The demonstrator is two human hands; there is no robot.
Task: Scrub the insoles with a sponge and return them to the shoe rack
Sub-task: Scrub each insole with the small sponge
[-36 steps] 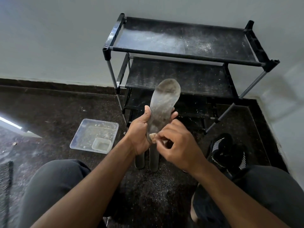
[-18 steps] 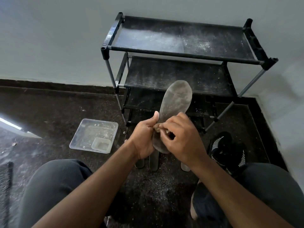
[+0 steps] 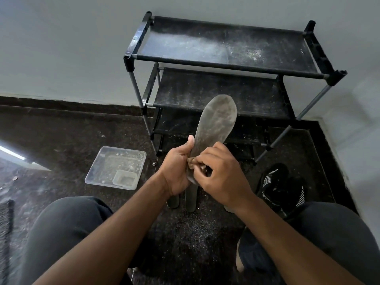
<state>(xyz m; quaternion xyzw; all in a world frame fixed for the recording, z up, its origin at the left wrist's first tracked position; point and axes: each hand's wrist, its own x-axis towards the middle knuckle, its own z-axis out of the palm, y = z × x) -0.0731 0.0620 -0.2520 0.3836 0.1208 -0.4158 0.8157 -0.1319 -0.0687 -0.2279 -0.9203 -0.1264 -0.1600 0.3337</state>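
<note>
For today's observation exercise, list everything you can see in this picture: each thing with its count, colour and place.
Shoe rack: one, black, dusty, against the wall.
Insole: one, grey, held upright before the rack.
Sponge: one, brownish, at the insole's lower end.
Insoles on the floor: at least two, grey, below the hands.
Tray: one, clear, floor left.
Shoes: black, white stripes, floor right.
Left hand: grips the insole.
Right hand: pinches the sponge.

The right hand (image 3: 221, 174) covers most of the sponge (image 3: 191, 161), only a brownish corner peeking out. The insole (image 3: 216, 124) loses its heel behind both hands. More insoles on the floor (image 3: 190, 199) show just their ends, count unclear. The shoe (image 3: 281, 188) lettering is unreadable.
</note>
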